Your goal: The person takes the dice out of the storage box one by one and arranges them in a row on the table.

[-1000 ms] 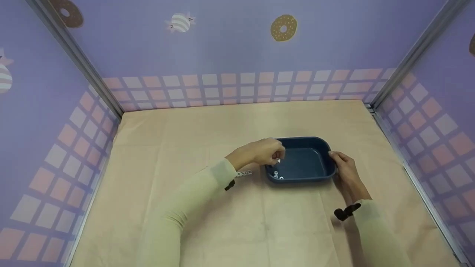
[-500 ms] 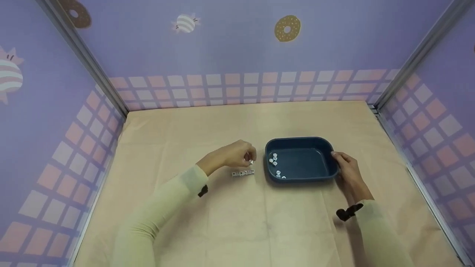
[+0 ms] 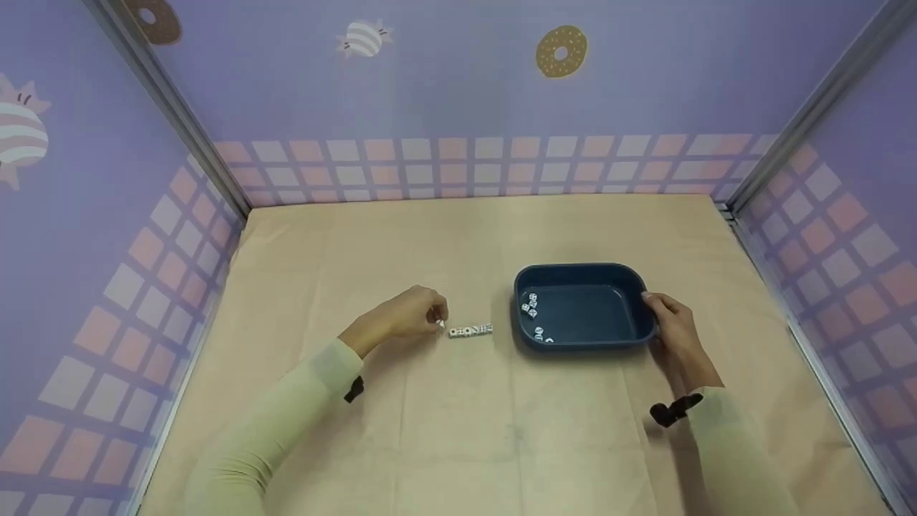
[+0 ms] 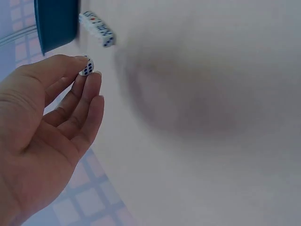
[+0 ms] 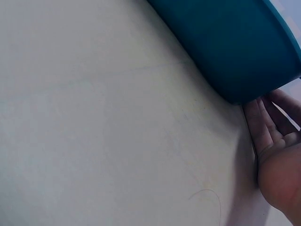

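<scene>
In the head view my left hand (image 3: 405,314) is at the left end of a short row of white dice (image 3: 471,330) on the cloth. It pinches a single die (image 4: 88,68) between thumb and fingertips, its dark blue pips showing in the left wrist view. My right hand (image 3: 677,337) holds the right end of a dark blue rectangular box (image 3: 584,347), the thumb at its rim. From the right wrist view, the fingers (image 5: 257,123) reach to the lower outside of the box. Several loose dice (image 3: 532,304) lie along the box's left side.
A pale cloth (image 3: 458,430) with creases covers the table. Purple panels with a checked band (image 3: 453,169) stand behind and at both sides, joined by grey metal posts (image 3: 168,107). A dark wrist camera (image 3: 673,411) sits below the right hand.
My left hand has gone from over the box's left side to the row's left end, carrying the die. Dice in the box and the row have come into sight. The right hand keeps its hold.
</scene>
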{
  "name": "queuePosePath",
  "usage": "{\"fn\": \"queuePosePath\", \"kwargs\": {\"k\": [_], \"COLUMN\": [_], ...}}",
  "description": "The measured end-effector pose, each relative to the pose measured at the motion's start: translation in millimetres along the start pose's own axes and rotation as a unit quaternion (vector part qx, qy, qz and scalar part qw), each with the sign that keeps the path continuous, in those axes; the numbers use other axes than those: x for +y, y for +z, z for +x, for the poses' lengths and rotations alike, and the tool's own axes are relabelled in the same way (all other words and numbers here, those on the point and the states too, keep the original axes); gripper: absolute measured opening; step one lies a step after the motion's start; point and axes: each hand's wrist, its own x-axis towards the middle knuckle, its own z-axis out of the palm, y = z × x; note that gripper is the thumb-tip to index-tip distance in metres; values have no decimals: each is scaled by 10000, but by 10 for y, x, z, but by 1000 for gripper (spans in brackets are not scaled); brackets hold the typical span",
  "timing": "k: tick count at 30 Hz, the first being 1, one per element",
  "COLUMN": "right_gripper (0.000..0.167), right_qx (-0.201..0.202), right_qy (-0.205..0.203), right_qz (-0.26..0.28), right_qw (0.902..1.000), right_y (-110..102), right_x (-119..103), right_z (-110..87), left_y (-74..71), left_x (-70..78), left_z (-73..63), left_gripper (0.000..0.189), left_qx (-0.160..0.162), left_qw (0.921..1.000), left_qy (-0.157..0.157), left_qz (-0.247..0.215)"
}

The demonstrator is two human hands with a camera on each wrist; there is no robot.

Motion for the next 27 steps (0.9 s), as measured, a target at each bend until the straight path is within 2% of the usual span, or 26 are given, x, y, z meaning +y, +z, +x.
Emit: {"fn": "queuePosePath", "kwargs": {"k": [5,12,18,24,27], "right_gripper": [60,65,66,66,64], "right_qx": [38,165,187,236,231], "right_qy": [42,0,55,-148,-179], "right_qz": [-173,-313,55,-348,-306], "right_qw": [9998,9994,9998,9990,9991], "right_y": [-13,-64,-47,-63,-74], "right_x": [68,264,291,294,294], "right_z": [68,208,221,214,208], "left_y": [178,354,426,502,535], "left_x": [-79,-118,-105,-82,-77], "left_z": [-51,-61,-45,-17,-5], "left_gripper": [10,12,15,15,12], "left_qx": [178,591,833,927,968], "left_qw": [9997,9980,9959,9955,9949], "left_qy": [-172,-90,31,75,39], "left_qz": [-24,-218,-345,-205,-276]}}
